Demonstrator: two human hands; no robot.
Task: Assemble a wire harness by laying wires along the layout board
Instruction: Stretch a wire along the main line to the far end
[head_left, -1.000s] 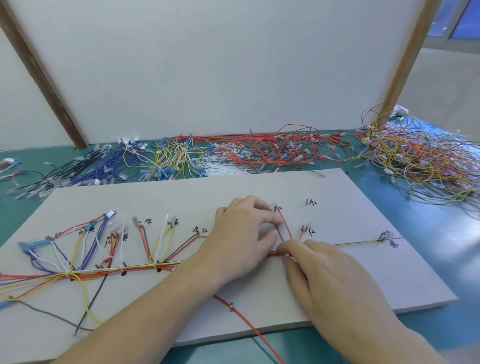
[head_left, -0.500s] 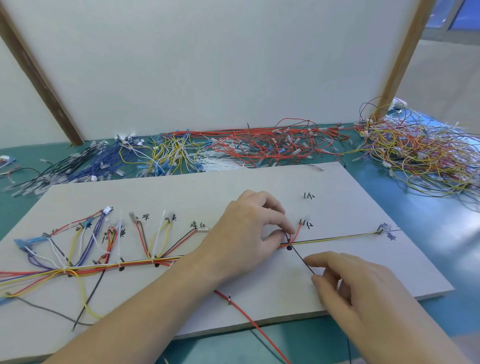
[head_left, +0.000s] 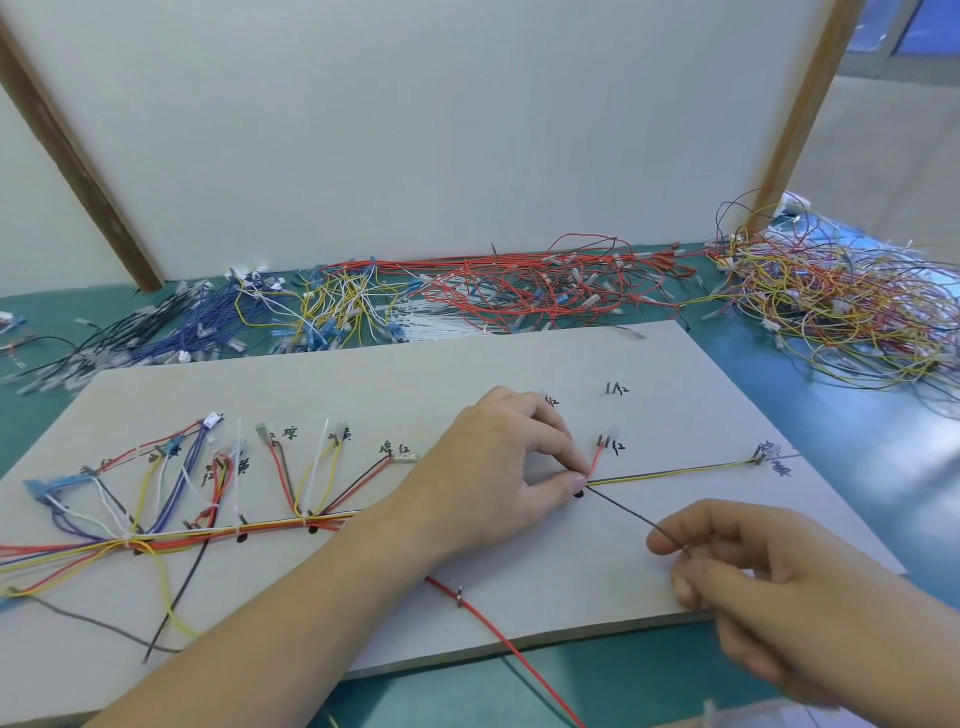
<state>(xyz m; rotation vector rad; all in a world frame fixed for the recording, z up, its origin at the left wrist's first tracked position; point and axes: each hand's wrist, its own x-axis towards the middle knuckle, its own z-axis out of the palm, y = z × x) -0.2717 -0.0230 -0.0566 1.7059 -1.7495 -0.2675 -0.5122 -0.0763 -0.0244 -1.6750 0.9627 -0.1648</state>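
A grey layout board (head_left: 415, 374) lies on the green table, with handwritten labels and a wire bundle (head_left: 218, 532) running along its middle. My left hand (head_left: 498, 467) pinches the bundle at a black dot (head_left: 579, 494), where a short red branch (head_left: 597, 460) goes up and a yellow-and-black run (head_left: 675, 473) leads right to a connector (head_left: 761, 457). A thin black wire (head_left: 623, 512) stretches taut from that junction down-right to my right hand (head_left: 753, 577), which pinches its end over the board's front right corner.
Heaps of loose wires lie behind the board: black and blue (head_left: 156, 332), yellow (head_left: 337, 306), red (head_left: 545, 286), and a mixed tangle (head_left: 841, 312) at the right. A red wire (head_left: 498, 639) hangs over the board's front edge. A white panel stands behind.
My right hand has left the junction and drawn the black wire out down and to the right. My left hand has kept its pinch at the junction.
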